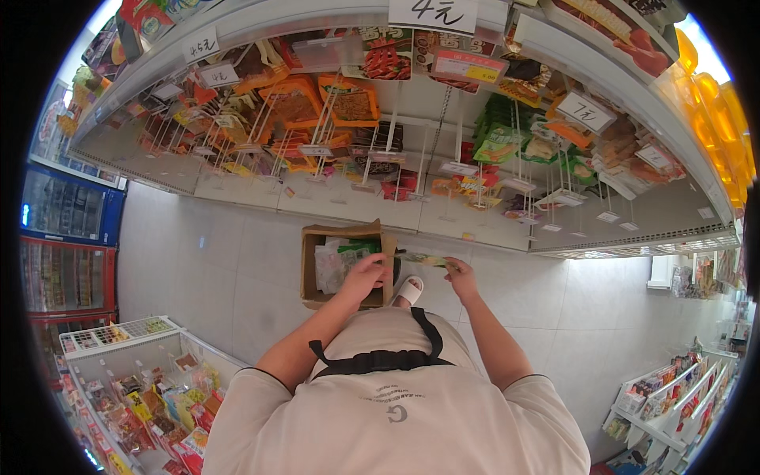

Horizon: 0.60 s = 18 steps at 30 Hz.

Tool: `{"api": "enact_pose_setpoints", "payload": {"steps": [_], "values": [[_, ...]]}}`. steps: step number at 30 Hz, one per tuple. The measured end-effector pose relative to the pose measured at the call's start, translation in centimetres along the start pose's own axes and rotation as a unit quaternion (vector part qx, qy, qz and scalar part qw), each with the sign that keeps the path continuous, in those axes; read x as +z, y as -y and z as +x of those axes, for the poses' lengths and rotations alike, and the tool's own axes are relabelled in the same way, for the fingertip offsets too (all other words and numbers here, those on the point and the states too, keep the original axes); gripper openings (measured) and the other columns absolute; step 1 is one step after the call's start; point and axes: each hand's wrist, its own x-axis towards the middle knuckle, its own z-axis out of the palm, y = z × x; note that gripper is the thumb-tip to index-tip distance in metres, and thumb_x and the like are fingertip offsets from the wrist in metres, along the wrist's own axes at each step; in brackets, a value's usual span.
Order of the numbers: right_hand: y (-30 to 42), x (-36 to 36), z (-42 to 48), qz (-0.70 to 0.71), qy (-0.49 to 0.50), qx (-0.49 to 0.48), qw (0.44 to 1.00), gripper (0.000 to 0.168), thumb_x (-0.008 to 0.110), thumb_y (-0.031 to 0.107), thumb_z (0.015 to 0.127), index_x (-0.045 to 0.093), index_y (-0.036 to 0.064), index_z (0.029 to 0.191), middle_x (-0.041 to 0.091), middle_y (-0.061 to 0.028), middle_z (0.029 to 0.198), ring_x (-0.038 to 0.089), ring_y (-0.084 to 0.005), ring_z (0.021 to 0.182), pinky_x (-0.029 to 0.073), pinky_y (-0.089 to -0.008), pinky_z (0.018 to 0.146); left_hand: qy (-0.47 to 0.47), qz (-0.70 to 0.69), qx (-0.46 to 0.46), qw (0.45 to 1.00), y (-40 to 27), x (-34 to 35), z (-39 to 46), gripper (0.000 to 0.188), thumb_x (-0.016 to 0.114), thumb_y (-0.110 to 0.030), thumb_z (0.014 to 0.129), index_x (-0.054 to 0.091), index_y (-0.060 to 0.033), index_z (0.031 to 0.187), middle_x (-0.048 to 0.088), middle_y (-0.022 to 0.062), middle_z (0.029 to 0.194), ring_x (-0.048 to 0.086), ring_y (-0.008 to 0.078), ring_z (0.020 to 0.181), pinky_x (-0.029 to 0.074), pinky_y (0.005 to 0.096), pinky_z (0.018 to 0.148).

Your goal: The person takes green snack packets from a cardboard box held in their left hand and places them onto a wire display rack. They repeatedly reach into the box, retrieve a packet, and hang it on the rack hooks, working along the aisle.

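A thin, flat snack packet [423, 259] with some green on it is stretched between my hands, seen nearly edge-on. My right hand [462, 278] pinches its right end. At its left end is my left hand [363, 278], whose fingertips appear to grip the edge. Below my left hand an opened cardboard box [307, 267] stands on the floor with its flaps up. Inside lie clear plastic packets [328, 268] and green packets [359, 248], partly hidden by the hand and forearm.
Ahead rises a shelf rack with hooks holding orange snack packets [349, 100] and green snack packets [497, 133]. Price cards [432, 13] line its edges. Drinks coolers [68, 205] stand far left, a snack display [160, 409] behind left, and a low rack [665, 398] at right.
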Motion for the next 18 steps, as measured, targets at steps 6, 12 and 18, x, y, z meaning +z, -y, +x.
{"api": "enact_pose_setpoints", "payload": {"steps": [6, 12, 18], "values": [[0.5, -4.0, 1.1, 0.083, -0.051, 0.099, 0.990, 0.017, 0.063, 0.020, 0.101, 0.066, 0.007, 0.111, 0.067, -0.0012, 0.084, 0.065, -0.0131, 0.070, 0.052, -0.0278, 0.066, -0.095, 0.323, 0.100, 0.936, 7.5, -5.0, 0.5, 0.035, 0.055, -0.018, 0.097, 0.063, -0.0099, 0.130, 0.069, 0.0149, 0.118, 0.067, 0.0291, 0.106, 0.052, 0.0410, 0.093], [1.4, -6.3, 2.8, 0.303, -0.126, 0.075, 0.942, 0.018, 0.062, 0.021, 0.103, 0.061, 0.009, 0.116, 0.066, -0.0021, 0.093, 0.064, -0.0151, 0.075, 0.053, -0.0292, 0.068, -0.123, 0.653, 0.063, 0.744, 14.8, -9.5, -0.1, 0.032, 0.056, -0.031, 0.090, 0.072, -0.0141, 0.112, 0.072, 0.0155, 0.103, 0.068, 0.0342, 0.099, 0.048, 0.0523, 0.094], [3.1, -8.3, 4.3, 0.311, -0.112, 0.048, 0.943, 0.018, 0.060, 0.022, 0.104, 0.058, 0.013, 0.119, 0.065, -0.0007, 0.105, 0.062, -0.0153, 0.083, 0.051, -0.0330, 0.077, -0.143, 0.618, 0.097, 0.767, 15.9, -9.8, -0.2, 0.031, 0.053, -0.039, 0.090, 0.073, -0.0165, 0.100, 0.074, 0.0111, 0.095, 0.069, 0.0333, 0.093, 0.045, 0.0536, 0.087]]}}
